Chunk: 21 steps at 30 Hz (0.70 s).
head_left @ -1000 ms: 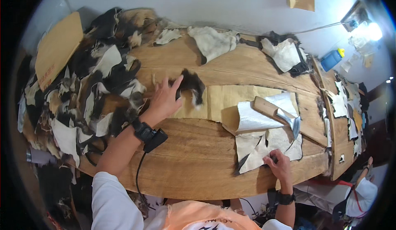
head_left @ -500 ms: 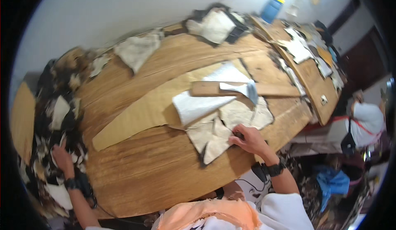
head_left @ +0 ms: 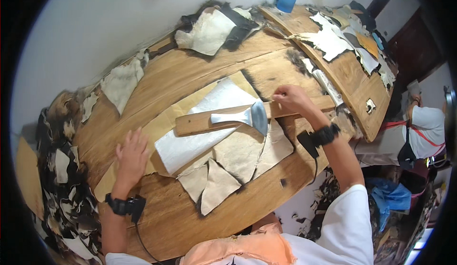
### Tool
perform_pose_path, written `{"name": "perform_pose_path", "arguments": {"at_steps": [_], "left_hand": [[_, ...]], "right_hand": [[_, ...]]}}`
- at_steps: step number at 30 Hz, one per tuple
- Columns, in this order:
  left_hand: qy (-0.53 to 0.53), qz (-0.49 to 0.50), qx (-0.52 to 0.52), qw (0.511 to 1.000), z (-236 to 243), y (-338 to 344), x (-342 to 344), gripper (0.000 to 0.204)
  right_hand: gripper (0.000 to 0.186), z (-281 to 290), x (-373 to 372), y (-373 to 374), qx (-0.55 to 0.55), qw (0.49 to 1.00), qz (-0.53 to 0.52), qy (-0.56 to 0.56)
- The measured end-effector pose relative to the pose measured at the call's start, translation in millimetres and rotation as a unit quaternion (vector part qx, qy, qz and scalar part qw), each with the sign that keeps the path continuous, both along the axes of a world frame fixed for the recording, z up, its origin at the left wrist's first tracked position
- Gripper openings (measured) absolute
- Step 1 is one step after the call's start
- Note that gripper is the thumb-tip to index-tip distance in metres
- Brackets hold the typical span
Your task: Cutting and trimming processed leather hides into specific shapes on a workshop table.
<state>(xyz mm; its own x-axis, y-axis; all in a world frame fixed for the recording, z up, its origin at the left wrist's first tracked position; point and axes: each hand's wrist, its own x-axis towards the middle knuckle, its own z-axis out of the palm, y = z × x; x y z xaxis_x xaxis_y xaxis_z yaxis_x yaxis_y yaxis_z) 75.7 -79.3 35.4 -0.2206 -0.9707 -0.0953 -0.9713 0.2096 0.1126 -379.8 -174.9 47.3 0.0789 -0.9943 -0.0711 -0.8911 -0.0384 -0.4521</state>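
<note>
Tan paper strip: a long, flat, tan paper piece on the wooden tabletop, its left end tapering, its right part beneath the other pieces; probably light, bendable and easy to crease, best held flat by its edges
Left hand: the person's left hand is over the tan strip, palm down, fingers extended and slightly spread, pinching nothing; whether it presses on the paper I cannot tell
White sheet: a wrinkled white sheet lying aslant on the tan strip, partly under the board; looks thin and light, likely to slide unless pinned near a corner
Pale hide pieces: cream-coloured, dark-edged pieces of hide nearer the person, one pointed flap lowest; likely soft and pliable, easiest to pinch at an edge
Wooden board: a long, narrow brown wooden board across the sheet; seems stiff and fairly light, best gripped across its width
Metal blade: a silvery tool with a flared, crescent-shaped blade lying on the board; probably dense and smooth, safest held by its narrow stem, away from the curved edge
Right hand: the person's right hand is at the board's right part, fingers curled in; whether they pinch anything I cannot tell
</note>
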Motion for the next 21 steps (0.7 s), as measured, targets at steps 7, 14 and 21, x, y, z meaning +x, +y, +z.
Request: {"name": "perform_pose_path", "arguments": {"at_steps": [7,14,21], "left_hand": [[0.02,0.051,0.082,0.995,-7.3,-7.2,-31.5,0.05],[0.03,0.067,0.077,0.994,-10.8,-6.0,-34.2,0.051],[0.004,0.034,0.036,0.999,-18.6,-2.4,-33.0,0.052]], "right_hand": [[0.029,-13.2,17.7,-41.7,0.124,0.986,0.07,-0.089],[0.024,-21.2,27.6,-46.8,0.117,0.987,0.072,-0.083],[0.019,-16.0,28.2,-45.1,0.099,0.989,0.034,-0.102]]}}
